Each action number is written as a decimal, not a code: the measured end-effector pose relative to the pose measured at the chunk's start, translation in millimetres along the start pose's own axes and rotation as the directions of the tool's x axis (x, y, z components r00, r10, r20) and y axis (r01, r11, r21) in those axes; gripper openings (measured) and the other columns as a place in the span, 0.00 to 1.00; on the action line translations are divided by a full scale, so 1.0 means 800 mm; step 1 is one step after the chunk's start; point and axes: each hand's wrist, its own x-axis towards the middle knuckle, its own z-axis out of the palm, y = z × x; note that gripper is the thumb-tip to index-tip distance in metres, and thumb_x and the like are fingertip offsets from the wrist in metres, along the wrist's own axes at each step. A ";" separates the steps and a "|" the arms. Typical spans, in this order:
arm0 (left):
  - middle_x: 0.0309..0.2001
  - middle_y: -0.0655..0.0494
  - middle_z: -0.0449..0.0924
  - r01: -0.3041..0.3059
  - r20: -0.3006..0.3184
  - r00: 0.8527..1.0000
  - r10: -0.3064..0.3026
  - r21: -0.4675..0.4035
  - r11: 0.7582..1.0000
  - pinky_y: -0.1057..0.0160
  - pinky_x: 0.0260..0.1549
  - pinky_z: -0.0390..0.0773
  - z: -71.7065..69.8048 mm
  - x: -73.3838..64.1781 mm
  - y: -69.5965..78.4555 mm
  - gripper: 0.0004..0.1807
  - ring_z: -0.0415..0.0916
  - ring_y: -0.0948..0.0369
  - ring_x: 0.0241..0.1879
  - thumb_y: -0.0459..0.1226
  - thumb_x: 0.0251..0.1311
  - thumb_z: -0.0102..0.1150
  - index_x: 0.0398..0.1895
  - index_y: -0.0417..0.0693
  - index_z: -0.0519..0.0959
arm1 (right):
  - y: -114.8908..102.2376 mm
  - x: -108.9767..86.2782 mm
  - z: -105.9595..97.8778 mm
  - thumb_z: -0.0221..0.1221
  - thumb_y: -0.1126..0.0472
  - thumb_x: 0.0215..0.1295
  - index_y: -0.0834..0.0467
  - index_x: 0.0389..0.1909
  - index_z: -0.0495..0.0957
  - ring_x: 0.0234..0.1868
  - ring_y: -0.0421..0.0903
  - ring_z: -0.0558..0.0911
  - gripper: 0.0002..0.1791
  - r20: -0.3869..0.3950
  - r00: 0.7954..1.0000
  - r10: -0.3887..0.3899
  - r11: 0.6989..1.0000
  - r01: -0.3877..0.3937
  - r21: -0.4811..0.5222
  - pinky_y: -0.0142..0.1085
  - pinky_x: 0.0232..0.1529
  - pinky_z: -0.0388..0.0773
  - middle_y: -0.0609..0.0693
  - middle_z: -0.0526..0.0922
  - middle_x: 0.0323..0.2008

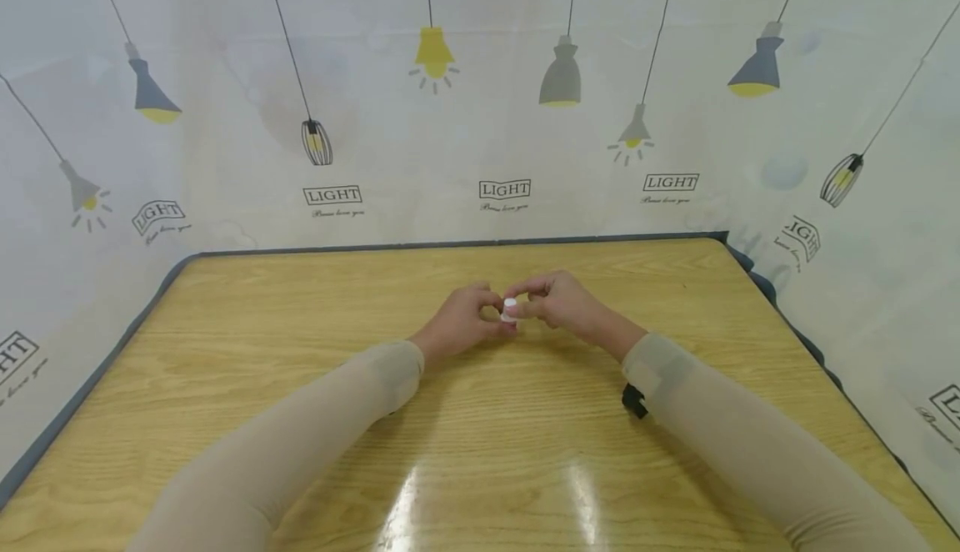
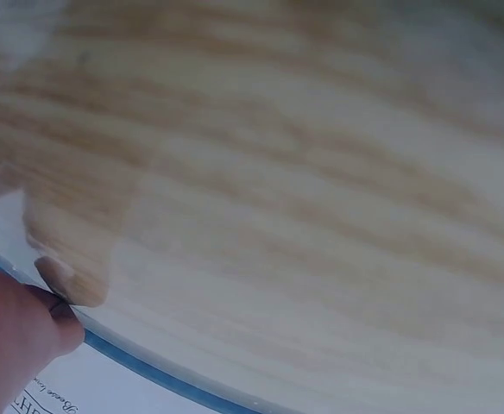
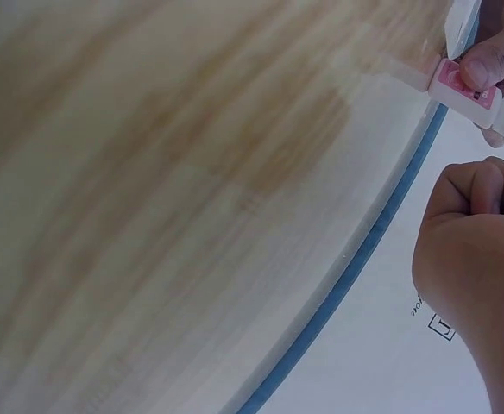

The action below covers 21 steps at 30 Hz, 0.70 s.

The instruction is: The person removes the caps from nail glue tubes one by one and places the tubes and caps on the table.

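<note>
A small white bottle [image 3: 463, 91] with a pink label is held just above the wooden table near its far middle. My left hand [image 1: 467, 318] grips the bottle's body, its thumb pressed on the label in the right wrist view. At the white cap [image 1: 510, 303], the thumb and index finger of my right hand [image 1: 564, 302] pinch from the right. The right wrist view shows the back of this hand with curled fingers; its fingertips are cut off at the frame's edge. In the left wrist view only part of a hand [image 2: 19, 336] appears, and the bottle is out of sight.
The wooden table [image 1: 300, 302] has a dark blue edge. Behind it and along both sides hangs a pale wall covering [image 1: 420, 143] printed with lamps. A small black object [image 1: 634, 400] shows under the right sleeve.
</note>
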 end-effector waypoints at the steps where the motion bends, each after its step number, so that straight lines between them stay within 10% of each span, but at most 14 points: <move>1: 0.38 0.52 0.72 -0.002 -0.003 1.000 0.002 0.001 1.000 0.60 0.41 0.69 0.000 0.000 0.000 0.11 0.65 0.59 0.38 0.48 0.64 0.76 0.42 0.54 0.90 | -0.001 0.000 0.000 0.73 0.49 0.67 0.49 0.52 0.90 0.19 0.43 0.63 0.16 0.002 1.000 0.001 1.000 -0.001 -0.001 0.34 0.25 0.61 0.42 0.65 0.17; 21: 0.37 0.51 0.73 -0.004 -0.006 1.000 0.004 -0.011 1.000 0.61 0.39 0.66 0.000 0.005 -0.004 0.12 0.63 0.59 0.37 0.48 0.62 0.77 0.42 0.53 0.91 | 0.000 -0.004 0.000 0.67 0.55 0.74 0.53 0.60 0.87 0.18 0.42 0.60 0.17 0.041 0.999 -0.022 1.000 0.021 0.019 0.33 0.23 0.60 0.42 0.65 0.16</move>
